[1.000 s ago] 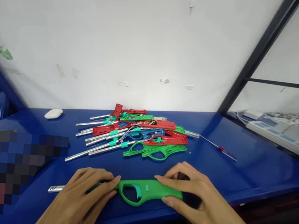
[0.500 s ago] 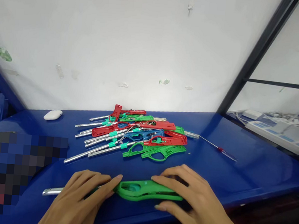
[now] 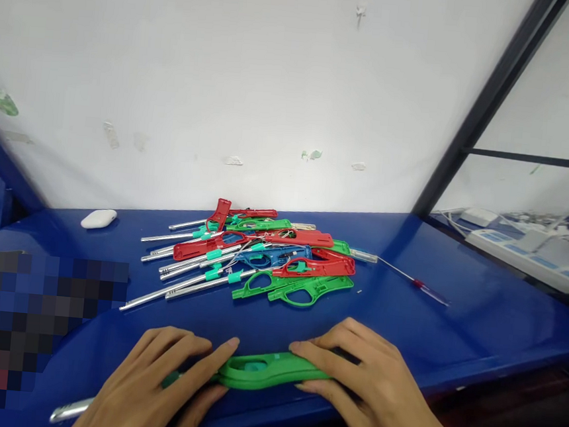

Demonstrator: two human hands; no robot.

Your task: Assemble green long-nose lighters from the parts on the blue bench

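Observation:
A green long-necked lighter (image 3: 270,373) lies crosswise near the table's front edge, its metal tube pointing left. My left hand (image 3: 165,376) closes over the front of the green body and hides much of the tube, whose silver tip shows at the far left. Thumb and fingers of my right hand (image 3: 364,380) pinch the handle's right end from both sides. Through the oval trigger opening a teal part shows. Beyond my hands lies a pile of lighter parts, with green handle shells (image 3: 311,291), red shells (image 3: 317,265) and silver tubes (image 3: 193,290).
A slim screwdriver (image 3: 427,290) with a clear and red handle lies right of the pile. A white case (image 3: 99,218) rests at the back left. White power strips (image 3: 530,255) and cables are beyond the black frame at right. A wall stands behind the blue table (image 3: 395,316).
The lighter has tilted, its tube tip moving down and left. My right fingers have closed in on the handle, and the gap along the shell's side looks narrower.

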